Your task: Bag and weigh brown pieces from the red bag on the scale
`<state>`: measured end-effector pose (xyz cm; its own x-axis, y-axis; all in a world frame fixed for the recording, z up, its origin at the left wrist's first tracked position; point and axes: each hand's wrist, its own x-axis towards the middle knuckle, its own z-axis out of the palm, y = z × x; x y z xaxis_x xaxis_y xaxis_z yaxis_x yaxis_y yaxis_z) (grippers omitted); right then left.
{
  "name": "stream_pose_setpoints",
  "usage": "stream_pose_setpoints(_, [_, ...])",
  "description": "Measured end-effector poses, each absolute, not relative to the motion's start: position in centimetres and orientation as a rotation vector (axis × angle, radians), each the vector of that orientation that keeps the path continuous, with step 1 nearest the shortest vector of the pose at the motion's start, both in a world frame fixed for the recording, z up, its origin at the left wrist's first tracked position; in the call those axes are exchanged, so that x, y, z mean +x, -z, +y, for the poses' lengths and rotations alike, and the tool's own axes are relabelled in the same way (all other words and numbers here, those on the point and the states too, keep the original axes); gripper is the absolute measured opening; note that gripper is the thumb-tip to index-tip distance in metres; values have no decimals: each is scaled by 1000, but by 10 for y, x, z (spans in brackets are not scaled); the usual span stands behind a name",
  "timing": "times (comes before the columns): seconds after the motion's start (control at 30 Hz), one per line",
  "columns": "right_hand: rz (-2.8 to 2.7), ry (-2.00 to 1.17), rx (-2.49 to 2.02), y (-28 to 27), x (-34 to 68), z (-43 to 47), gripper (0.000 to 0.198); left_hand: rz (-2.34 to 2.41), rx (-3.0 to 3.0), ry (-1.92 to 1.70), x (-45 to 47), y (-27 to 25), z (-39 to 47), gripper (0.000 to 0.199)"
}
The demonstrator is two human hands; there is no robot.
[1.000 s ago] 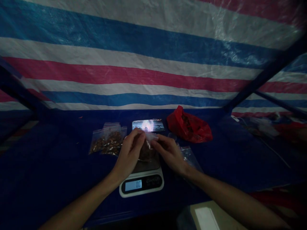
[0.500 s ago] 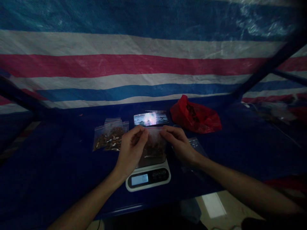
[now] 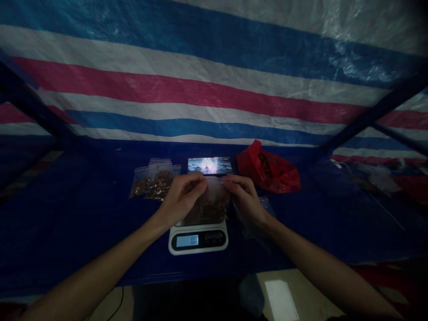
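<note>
A clear zip bag point(image 3: 214, 198) with brown dried pieces in its lower part hangs between my hands, above the kitchen scale point(image 3: 199, 239). My left hand point(image 3: 182, 194) pinches the top left corner of the bag between thumb and finger. At the top right corner, my right hand point(image 3: 245, 196) grips it the same way. The scale's display reads 0.0. Whether the bag's bottom touches the weighing plate I cannot tell. Left of my hands lie filled zip bags point(image 3: 154, 180), overlapping one another.
A phone point(image 3: 210, 165) with a lit screen lies behind my hands. A red plastic bag point(image 3: 276, 171) holding brown pieces sits at the back right. Flat clear bags point(image 3: 265, 207) lie partly under my right hand. Striped sheeting point(image 3: 187, 93) and dark posts bound the blue table point(image 3: 100, 214).
The camera view has tilted and shifted, so the scene sits at a different angle. Both hands keep their pinch on the zip bag's top edge, and the display still reads 0.0.
</note>
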<state>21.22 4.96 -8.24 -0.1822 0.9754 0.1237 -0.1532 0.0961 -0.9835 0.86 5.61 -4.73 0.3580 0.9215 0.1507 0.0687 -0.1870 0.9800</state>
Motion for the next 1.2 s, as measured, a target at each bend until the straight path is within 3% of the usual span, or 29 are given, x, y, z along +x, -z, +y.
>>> stream_pose_setpoints(0.8, [-1537, -1343, -885, 59, 206, 36, 40, 794, 1764, -911, 11, 48, 50, 31])
stream_pose_setpoints(1.2, [-1768, -987, -974, 53, 209, 38, 32, 1031, 1801, -1106, 13, 50, 46, 35])
